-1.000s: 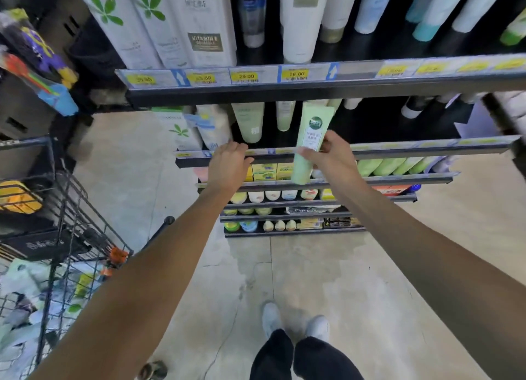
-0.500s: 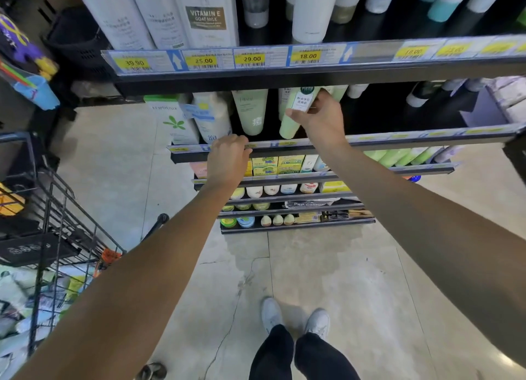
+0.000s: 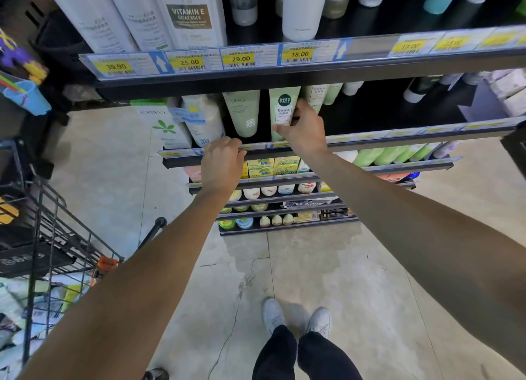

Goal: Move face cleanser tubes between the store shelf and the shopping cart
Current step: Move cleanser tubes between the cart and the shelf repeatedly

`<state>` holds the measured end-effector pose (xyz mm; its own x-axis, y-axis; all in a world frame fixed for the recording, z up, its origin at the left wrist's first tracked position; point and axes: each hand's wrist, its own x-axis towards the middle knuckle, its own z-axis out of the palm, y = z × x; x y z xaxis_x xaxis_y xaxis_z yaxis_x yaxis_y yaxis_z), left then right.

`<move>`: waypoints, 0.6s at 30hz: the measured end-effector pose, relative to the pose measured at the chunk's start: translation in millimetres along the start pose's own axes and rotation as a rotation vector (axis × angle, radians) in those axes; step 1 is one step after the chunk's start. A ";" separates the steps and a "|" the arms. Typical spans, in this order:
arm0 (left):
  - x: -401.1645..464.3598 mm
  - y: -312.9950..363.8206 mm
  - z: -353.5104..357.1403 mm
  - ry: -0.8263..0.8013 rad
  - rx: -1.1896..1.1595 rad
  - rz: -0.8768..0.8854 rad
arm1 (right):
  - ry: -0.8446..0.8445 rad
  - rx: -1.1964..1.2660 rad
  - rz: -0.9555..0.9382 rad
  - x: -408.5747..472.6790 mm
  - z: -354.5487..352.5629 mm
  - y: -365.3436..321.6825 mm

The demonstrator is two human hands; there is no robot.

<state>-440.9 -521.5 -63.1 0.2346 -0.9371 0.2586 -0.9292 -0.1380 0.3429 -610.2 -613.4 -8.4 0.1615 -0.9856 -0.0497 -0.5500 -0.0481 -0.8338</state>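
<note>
A pale green face cleanser tube (image 3: pixel 281 109) with a dark round logo stands upright on the second shelf (image 3: pixel 398 136), beside another pale green tube (image 3: pixel 243 114). My right hand (image 3: pixel 303 130) holds the first tube, thumb at its lower front and fingers round its right side. My left hand (image 3: pixel 222 163) rests with curled fingers over the shelf's front rail, left of the tube. The black wire shopping cart (image 3: pixel 57 237) stands at the lower left with several packets inside.
The top shelf (image 3: pixel 256 74) with yellow price tags juts out just above my hands, carrying tall white boxes and tubes. Lower shelves hold boxes and small jars. My feet (image 3: pixel 296 317) stand on bare tiled floor before the shelving.
My right hand carried the green tube from in front of the shelves up and into the second shelf, where it now stands upright. My left hand stayed on the rail.
</note>
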 end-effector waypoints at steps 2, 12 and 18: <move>0.0 0.2 0.1 -0.002 0.004 -0.001 | 0.017 -0.002 -0.003 0.9 0.9 2.9; -0.3 -0.6 0.7 -0.016 0.012 0.000 | 0.012 -0.063 0.001 11.9 8.4 2.8; -0.9 0.4 -1.3 -0.056 0.023 -0.009 | -0.016 -0.081 0.010 10.9 7.5 3.4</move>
<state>-441.1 -520.2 -62.0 0.2270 -0.9521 0.2049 -0.9336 -0.1528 0.3241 -604.2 -623.1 -16.0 0.1685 -0.9834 -0.0668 -0.6161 -0.0522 -0.7859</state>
